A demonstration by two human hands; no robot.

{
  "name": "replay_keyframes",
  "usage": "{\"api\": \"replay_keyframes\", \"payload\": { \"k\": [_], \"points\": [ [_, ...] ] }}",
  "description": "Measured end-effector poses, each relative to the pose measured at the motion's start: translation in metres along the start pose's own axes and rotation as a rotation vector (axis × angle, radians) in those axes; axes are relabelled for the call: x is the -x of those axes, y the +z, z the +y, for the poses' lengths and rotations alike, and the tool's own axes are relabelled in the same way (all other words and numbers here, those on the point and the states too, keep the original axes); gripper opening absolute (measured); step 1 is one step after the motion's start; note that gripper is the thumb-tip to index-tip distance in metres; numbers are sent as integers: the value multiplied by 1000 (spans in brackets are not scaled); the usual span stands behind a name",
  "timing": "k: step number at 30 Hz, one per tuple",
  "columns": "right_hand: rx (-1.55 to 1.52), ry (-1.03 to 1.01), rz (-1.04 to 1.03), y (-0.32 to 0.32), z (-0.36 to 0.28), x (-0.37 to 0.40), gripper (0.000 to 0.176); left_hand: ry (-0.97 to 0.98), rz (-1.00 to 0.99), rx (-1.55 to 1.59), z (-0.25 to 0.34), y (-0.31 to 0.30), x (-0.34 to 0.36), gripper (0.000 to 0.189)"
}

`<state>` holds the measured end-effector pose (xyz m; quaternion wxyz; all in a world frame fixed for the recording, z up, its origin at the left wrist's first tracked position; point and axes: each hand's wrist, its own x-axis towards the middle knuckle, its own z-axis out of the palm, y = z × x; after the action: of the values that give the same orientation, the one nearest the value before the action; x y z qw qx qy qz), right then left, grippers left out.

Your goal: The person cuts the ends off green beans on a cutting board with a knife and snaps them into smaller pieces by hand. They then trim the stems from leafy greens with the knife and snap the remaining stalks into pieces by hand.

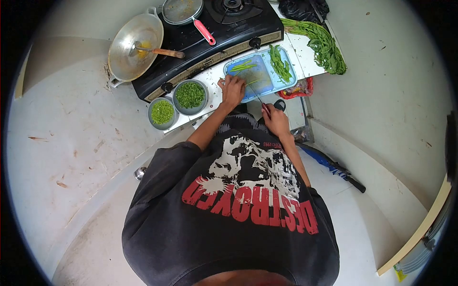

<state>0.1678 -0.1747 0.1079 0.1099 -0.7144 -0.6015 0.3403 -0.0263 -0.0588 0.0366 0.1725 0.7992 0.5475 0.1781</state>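
Observation:
My right hand [275,119] grips a knife [265,110] by its dark red handle, the thin blade pointing up and left over the blue cutting board [260,66]. At the board's left edge my left hand [232,90] is closed with its fingers bent down, holding a thin green stem [253,82] that sticks out to the right near the blade. Several cut green stems [243,66] lie above my left hand. Picked green leaves [280,66] lie in the board's right section. My fingers hide part of the stem.
Left of the board stand a bowl of dark chopped greens [190,94] and a bowl of light chopped greens [162,112]. Behind is a black gas stove [200,47] with a wok [131,52] and a red-handled pan [183,9]. A leafy bunch [327,50] lies right.

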Motion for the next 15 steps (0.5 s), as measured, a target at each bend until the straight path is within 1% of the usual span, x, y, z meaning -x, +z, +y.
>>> {"api": "replay_keyframes", "payload": {
  "k": [3,15],
  "points": [
    [7,-7,6,2,1,0,29,-43,-4,37,-2,5,1,11],
    [56,-24,-10,8,1,-1,28,-88,-5,28,-2,9,0,8]
  ]
}}
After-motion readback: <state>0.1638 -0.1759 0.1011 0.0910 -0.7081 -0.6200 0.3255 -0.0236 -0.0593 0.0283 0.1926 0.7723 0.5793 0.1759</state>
